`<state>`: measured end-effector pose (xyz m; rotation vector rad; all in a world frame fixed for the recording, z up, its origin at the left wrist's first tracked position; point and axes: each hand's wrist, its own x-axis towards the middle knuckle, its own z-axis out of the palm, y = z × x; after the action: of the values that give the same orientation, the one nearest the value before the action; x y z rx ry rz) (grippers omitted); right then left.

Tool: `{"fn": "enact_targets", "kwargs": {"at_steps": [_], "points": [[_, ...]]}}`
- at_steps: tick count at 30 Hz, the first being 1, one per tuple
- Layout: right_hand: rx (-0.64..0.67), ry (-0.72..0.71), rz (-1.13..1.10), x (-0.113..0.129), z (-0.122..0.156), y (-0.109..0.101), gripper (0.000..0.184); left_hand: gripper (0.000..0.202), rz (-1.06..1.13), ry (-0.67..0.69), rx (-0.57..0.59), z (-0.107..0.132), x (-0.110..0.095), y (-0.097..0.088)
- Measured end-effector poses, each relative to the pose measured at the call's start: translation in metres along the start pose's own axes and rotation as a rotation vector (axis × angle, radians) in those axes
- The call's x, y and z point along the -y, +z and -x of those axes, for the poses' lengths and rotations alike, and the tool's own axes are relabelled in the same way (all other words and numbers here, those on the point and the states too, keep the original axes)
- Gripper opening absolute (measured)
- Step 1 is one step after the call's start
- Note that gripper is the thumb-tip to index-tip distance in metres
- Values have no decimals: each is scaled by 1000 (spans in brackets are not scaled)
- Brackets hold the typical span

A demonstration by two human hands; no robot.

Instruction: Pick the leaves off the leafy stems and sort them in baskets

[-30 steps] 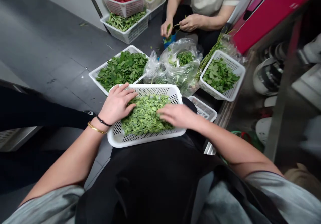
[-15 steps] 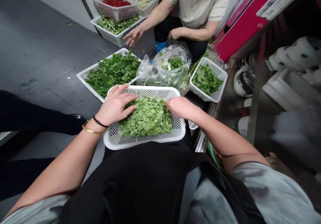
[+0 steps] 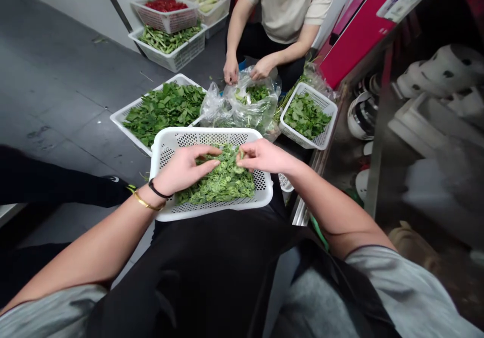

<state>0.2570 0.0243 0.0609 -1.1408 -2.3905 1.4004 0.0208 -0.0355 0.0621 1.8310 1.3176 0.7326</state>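
A white perforated basket [image 3: 162,149] rests on my lap, with chopped-looking leafy greens [image 3: 217,189] heaped in it. My left hand [image 3: 187,169] is over the left part of the heap, its thumb apart from the fingers and the fingertips at the leaves. No piece shows in its grasp. Across from it, my right hand [image 3: 260,156] has its thumb and fingers pinched together on a small bit of the greens. Both hands are inside the basket's rim, a short gap between their fingertips.
Opposite, a co-worker's hands [image 3: 260,68] are at a clear plastic bag [image 3: 247,111] of greens. A basket of leaves [image 3: 166,111] stands on the floor at left, a smaller one [image 3: 306,116] at right. Stacked baskets hold red peppers [image 3: 166,5] and green stalks [image 3: 170,38]. Metal shelving [image 3: 381,141] lines the right.
My left hand has come off the basket's rim to above the greens. My right hand has shifted inward from the basket's side, pinching leaves. The co-worker's reaching hand has returned to the bag.
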Motion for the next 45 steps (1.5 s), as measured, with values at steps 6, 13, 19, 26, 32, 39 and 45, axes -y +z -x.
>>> {"fn": "enact_targets", "kwargs": {"at_steps": [6, 13, 19, 26, 32, 39, 45], "points": [[-231, -100, -595, -8, -14, 28, 32, 40, 559, -357, 178, -7, -7, 9], [-331, -149, -736, -2, -13, 41, 25, 37, 898, -465, 49, 4, -11, 13], [-412, -277, -532, 2, -15, 47, 22, 40, 735, -413, 31, 8, -11, 16], [-136, -203, -51, 19, -4, 20, 18, 38, 410, -163, -66, 10, -12, 2], [-137, -170, 440, 46, -13, 13, 17, 21, -166, 9, 28, -3, -17, -14], [-275, -101, 144, 49, -37, 24, 10, 21, -508, 149, -233, -2, -7, -12], [45, 114, -973, 47, -52, 53, 12, 27, -649, 196, -335, 3, -5, -15]]}}
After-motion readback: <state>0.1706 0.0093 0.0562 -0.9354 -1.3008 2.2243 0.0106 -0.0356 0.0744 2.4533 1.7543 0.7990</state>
